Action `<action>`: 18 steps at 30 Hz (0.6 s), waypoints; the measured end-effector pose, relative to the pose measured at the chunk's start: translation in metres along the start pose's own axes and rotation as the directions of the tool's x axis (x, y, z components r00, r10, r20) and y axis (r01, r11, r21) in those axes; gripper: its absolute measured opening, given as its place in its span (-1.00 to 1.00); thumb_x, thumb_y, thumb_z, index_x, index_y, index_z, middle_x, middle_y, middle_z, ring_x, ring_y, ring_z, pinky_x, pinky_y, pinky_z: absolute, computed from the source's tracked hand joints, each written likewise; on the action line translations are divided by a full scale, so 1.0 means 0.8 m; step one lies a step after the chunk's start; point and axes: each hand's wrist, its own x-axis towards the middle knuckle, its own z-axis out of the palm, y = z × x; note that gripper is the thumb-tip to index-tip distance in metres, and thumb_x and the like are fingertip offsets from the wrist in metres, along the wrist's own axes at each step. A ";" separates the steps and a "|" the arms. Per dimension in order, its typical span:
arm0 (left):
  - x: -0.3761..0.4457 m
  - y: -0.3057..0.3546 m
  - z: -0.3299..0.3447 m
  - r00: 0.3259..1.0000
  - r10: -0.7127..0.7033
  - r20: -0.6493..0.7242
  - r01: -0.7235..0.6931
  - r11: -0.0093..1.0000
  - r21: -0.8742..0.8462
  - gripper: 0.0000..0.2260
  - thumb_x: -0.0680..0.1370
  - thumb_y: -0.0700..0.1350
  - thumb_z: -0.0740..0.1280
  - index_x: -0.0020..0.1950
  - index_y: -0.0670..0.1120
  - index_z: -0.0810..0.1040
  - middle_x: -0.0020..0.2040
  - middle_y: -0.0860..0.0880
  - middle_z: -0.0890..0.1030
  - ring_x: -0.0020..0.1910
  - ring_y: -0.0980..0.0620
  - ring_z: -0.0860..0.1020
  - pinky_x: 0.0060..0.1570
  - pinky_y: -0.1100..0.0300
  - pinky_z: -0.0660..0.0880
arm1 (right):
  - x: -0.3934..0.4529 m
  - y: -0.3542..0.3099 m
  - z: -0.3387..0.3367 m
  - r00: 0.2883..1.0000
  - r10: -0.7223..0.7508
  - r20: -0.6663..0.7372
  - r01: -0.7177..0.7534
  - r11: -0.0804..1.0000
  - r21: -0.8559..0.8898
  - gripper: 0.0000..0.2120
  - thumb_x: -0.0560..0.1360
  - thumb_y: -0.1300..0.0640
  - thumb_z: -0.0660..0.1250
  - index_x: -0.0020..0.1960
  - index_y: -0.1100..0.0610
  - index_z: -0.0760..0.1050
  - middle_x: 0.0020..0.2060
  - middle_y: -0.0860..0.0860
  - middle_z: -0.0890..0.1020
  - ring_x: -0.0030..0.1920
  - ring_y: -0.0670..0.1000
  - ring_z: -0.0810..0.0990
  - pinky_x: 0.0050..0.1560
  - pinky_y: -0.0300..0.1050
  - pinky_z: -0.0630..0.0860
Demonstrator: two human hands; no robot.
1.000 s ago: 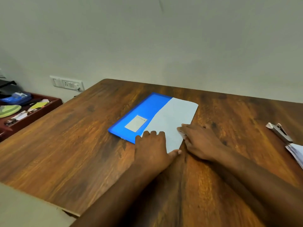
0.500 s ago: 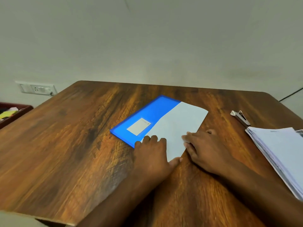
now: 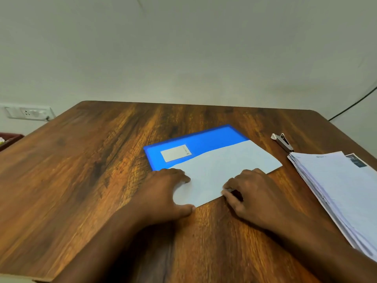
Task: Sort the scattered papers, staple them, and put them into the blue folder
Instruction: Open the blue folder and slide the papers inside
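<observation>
Blue plastic caught the eye first: the flat blue plastic folder with its pale label lay near the middle of the dark wood-grain tabletop, its near half covered by a white sheaf of paper that looked partly slid in or laid over it; I could not tell which. The left hand rested on the sheaf's near-left edge, its fingers gently bent on the paper and the thumb at the near corner. The right hand sat at the near-right edge, its fingers curled as though pinching the sheet's rim, though the grip itself was hard to make out. Well off to the right waited a loose stack of white papers, and just beyond it a small silver stapler.

The step seemed to be feeding the sheaf into the folder. To do it well, I judged, both hands should push evenly so the edges stay square, with one hand steadying the slick folder lest it skate away. The waiting stack suggested much sorting remained.
</observation>
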 end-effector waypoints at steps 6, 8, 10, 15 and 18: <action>0.016 -0.030 -0.023 0.993 0.038 0.114 -0.030 0.997 -0.068 -0.22 0.29 0.36 0.43 0.50 0.19 0.47 0.56 0.20 0.38 0.52 0.19 0.33 0.53 0.21 0.22 | 0.028 0.029 -0.002 0.997 0.078 0.013 -0.079 0.970 0.230 -0.71 0.49 -0.20 0.46 0.14 -0.11 0.68 -0.01 -0.20 0.70 -0.04 -0.19 0.61 0.01 -0.15 0.58; 0.023 -0.039 -0.031 0.994 0.030 0.108 -0.024 0.998 -0.049 -0.22 0.30 0.28 0.46 0.52 0.17 0.45 0.56 0.18 0.38 0.51 0.17 0.33 0.49 0.26 0.20 | 0.044 0.045 -0.004 0.990 0.133 0.037 -0.138 0.957 0.257 -0.65 0.46 -0.20 0.52 0.18 -0.09 0.66 0.08 -0.17 0.68 0.01 -0.17 0.61 0.11 -0.05 0.59; 0.030 -0.048 -0.037 0.995 0.016 0.097 -0.012 0.999 -0.034 -0.16 0.28 0.26 0.46 0.57 0.16 0.39 0.58 0.14 0.36 0.53 0.15 0.32 0.48 0.29 0.17 | 0.058 0.059 -0.008 0.980 0.180 0.080 -0.195 0.939 0.285 -0.56 0.44 -0.20 0.56 0.25 -0.07 0.63 0.14 -0.15 0.64 0.06 -0.15 0.59 0.10 -0.13 0.53; 0.060 -0.058 -0.030 0.997 -0.075 0.012 0.075 0.993 -0.089 -0.07 0.36 0.35 0.58 0.62 0.06 0.33 0.57 0.09 0.40 0.50 0.07 0.39 0.44 0.16 0.31 | 0.092 0.085 -0.010 0.966 0.225 0.126 -0.253 0.922 0.294 -0.41 0.41 -0.23 0.56 0.36 -0.03 0.57 0.27 -0.14 0.57 0.10 -0.13 0.54 -0.07 -0.25 0.37; 0.080 -0.056 -0.019 0.992 -0.116 -0.049 0.113 0.992 -0.050 -0.13 0.43 0.39 0.49 0.62 0.01 0.33 0.57 0.00 0.44 0.49 -0.02 0.42 0.45 0.03 0.38 | 0.112 0.094 -0.002 0.963 0.211 0.166 -0.253 0.921 0.296 -0.34 0.42 -0.21 0.56 0.43 0.01 0.52 0.37 -0.09 0.55 0.18 -0.10 0.52 0.01 -0.24 0.37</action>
